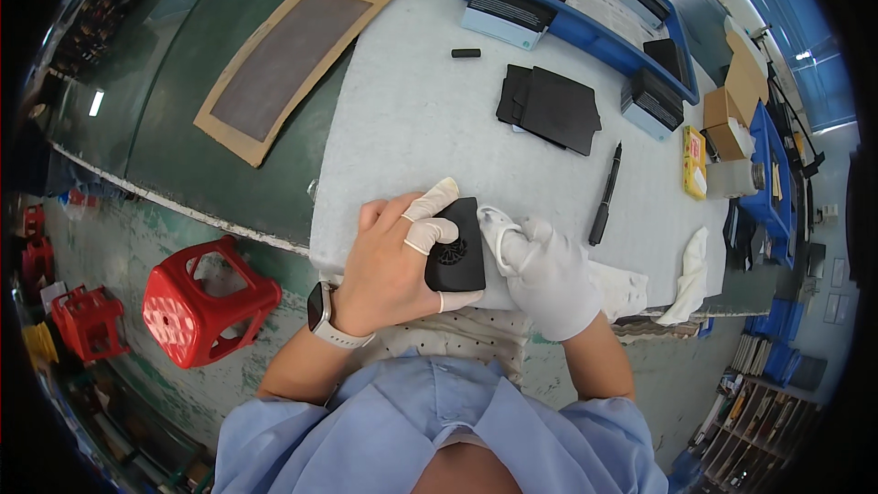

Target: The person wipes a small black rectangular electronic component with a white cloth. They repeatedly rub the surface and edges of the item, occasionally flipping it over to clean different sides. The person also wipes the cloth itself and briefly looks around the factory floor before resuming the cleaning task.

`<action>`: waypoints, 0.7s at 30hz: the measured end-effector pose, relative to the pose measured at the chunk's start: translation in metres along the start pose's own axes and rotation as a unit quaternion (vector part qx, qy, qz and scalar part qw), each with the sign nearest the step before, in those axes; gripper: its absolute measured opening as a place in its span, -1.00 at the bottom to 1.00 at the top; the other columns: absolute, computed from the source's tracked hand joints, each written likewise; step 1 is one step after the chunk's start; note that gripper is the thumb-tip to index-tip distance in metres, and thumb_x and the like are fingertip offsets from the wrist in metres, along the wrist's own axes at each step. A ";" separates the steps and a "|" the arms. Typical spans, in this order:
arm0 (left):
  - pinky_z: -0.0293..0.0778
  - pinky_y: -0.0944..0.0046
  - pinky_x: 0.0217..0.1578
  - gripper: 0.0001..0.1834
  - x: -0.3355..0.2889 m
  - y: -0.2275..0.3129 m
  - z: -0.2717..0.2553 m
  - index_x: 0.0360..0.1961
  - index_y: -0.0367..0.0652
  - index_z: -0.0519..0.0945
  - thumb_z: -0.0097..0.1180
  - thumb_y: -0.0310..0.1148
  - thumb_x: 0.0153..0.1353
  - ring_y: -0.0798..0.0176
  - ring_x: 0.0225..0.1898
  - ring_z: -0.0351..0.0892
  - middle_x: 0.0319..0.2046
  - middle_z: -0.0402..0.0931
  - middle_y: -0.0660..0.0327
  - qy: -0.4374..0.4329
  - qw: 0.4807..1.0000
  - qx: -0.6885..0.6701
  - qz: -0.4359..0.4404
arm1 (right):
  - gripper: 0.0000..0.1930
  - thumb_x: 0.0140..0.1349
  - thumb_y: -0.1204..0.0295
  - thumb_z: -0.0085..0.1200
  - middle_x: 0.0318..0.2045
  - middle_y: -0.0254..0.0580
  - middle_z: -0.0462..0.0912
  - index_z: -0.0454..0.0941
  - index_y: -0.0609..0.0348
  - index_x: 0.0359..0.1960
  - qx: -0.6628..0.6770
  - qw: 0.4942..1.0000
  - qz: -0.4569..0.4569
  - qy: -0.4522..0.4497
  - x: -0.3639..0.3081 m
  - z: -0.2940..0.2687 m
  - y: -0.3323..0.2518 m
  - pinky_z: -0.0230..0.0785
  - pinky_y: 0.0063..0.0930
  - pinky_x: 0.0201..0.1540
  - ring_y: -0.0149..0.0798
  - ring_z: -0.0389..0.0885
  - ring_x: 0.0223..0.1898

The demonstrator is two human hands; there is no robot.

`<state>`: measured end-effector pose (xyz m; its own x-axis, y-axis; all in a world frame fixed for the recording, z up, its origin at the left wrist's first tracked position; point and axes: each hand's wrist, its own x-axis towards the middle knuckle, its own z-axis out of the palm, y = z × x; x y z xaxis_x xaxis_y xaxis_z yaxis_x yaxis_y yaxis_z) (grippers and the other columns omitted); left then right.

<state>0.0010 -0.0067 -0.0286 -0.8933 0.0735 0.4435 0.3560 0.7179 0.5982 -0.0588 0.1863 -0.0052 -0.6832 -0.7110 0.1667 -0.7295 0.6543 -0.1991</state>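
My left hand (pixel 384 261), with white finger cots on some fingers, grips a small black rectangular case (pixel 468 252) near the front edge of the table. The case has a round pattern on its face. Its left side is partly hidden under my fingers. My right hand (pixel 556 279) wears a white glove and is closed on a bunched white cloth (pixel 496 230) right by the case's right edge. Whether the cloth touches the case, I cannot tell. Farther off lie several flat black panels (pixel 558 108) in a loose stack, and a black pen (pixel 606 194) is to their right.
The white-covered table (pixel 393 119) carries a blue bin (pixel 585 23) of boxes at the back. A small black block (pixel 465 53) lies before it. A yellow pack (pixel 694 163) and a jar (pixel 734 178) stand right. Left are a brown-edged board (pixel 293 59) and a red stool (pixel 206 302).
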 end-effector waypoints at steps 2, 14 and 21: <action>0.21 0.10 -0.04 -0.31 0.000 0.000 0.000 -0.21 -0.10 0.42 0.51 -0.10 -0.38 -0.01 0.02 0.45 0.12 0.44 0.02 -0.002 1.000 -0.001 -0.003 | -0.86 0.01 0.50 0.04 -0.37 -0.15 0.48 0.52 0.04 -0.35 -0.007 1.000 -0.004 0.018 0.000 0.002 -0.001 0.45 -0.25 -0.49 -0.11 0.53 -0.45; 0.23 0.11 -0.08 -0.31 0.001 0.000 -0.001 -0.21 -0.11 0.39 0.50 -0.12 -0.38 0.02 0.02 0.46 0.13 0.43 0.03 0.002 1.000 0.006 0.006 | -0.82 0.03 0.49 0.04 -0.33 -0.12 0.53 0.55 0.04 -0.29 -0.043 0.999 0.012 0.030 0.001 0.008 -0.004 0.47 -0.30 -0.49 -0.13 0.55 -0.47; 0.24 0.10 -0.09 -0.31 0.001 0.000 0.000 -0.21 -0.10 0.39 0.50 -0.12 -0.38 0.02 0.02 0.46 0.13 0.42 0.03 0.003 1.000 0.003 0.004 | -0.78 0.06 0.48 0.03 -0.31 -0.14 0.50 0.56 0.00 -0.22 -0.055 0.998 0.018 0.000 0.000 0.007 -0.006 0.47 -0.27 -0.48 -0.12 0.55 -0.44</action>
<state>0.0004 -0.0066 -0.0285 -0.8887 0.0756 0.4522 0.3618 0.7214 0.5905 -0.0543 0.1802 -0.0110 -0.7090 -0.6866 0.1610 -0.7037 0.7038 -0.0977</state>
